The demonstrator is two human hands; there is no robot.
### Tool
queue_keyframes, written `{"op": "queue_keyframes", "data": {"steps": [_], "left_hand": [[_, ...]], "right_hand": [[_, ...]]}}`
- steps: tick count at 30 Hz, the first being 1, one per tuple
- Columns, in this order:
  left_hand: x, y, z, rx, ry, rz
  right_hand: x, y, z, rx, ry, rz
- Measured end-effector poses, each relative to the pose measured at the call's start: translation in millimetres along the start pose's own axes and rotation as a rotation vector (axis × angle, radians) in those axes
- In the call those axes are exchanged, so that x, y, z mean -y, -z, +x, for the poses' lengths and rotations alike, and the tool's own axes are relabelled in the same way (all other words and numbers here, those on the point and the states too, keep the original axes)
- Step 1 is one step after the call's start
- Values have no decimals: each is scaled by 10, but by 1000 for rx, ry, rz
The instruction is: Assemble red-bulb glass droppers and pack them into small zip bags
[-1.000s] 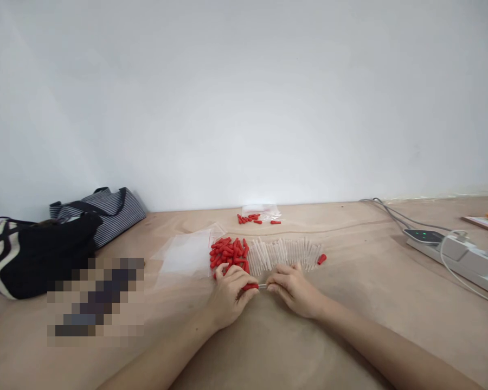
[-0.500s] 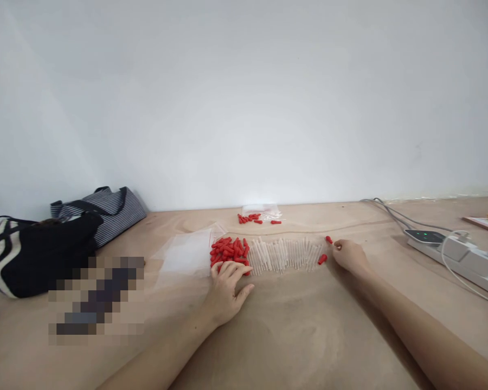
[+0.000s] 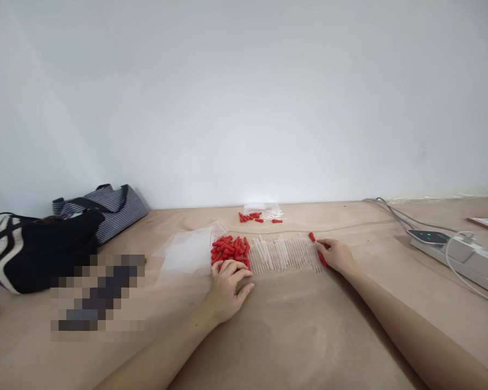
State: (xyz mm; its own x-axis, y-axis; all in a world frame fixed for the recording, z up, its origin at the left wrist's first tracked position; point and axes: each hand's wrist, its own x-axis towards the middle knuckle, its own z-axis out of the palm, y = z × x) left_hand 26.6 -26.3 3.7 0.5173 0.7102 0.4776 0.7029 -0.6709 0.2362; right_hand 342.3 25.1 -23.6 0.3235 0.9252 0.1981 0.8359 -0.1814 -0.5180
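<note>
My left hand lies palm down at the near edge of a pile of red rubber dropper bulbs, its fingers loosely apart and its fingertips on the bulbs. To the right of the pile, thin clear tubes lie side by side in a long row. My right hand is at the row's right end, thumb and forefinger pinched at the lower end of a red dropper bulb. Whether a tube sits in this bulb is hidden. Another red bulb lies below those fingers, partly covered.
Clear plastic bags lie left of the pile. Further back are several red bulbs and a small bag with thin white sticks. A power strip with cables is at right; black and striped bags are at left.
My right hand has moved left with the red bulb, to the end of the tube row, and now partly covers the loose bulb there. My left hand has stayed in place.
</note>
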Motion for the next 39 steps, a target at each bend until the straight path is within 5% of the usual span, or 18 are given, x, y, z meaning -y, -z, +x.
{"op": "queue_keyframes", "data": {"steps": [5,13,21,27,33,36,39], "left_hand": [[6,-6,1,-14,-2,8],[9,-12,-3,-13,-13,8],[0,-4,1,-26,-17,-18],[-39,-26,22,-15,-21,-236],[-94,-58,27,135,-90,-405],[-106,-49,30,125,-108,-373],[-114,-27,31,112,-59,-312]], "right_hand": [[-17,137,-61,-36,-82,2],[63,320,-229,177,-100,-72],[126,319,-229,223,-98,-55],[561,253,-492,325,346,266],[1017,23,-952,336,679,202],[1019,-15,-950,322,647,199],[865,59,-753,198,399,137]]}}
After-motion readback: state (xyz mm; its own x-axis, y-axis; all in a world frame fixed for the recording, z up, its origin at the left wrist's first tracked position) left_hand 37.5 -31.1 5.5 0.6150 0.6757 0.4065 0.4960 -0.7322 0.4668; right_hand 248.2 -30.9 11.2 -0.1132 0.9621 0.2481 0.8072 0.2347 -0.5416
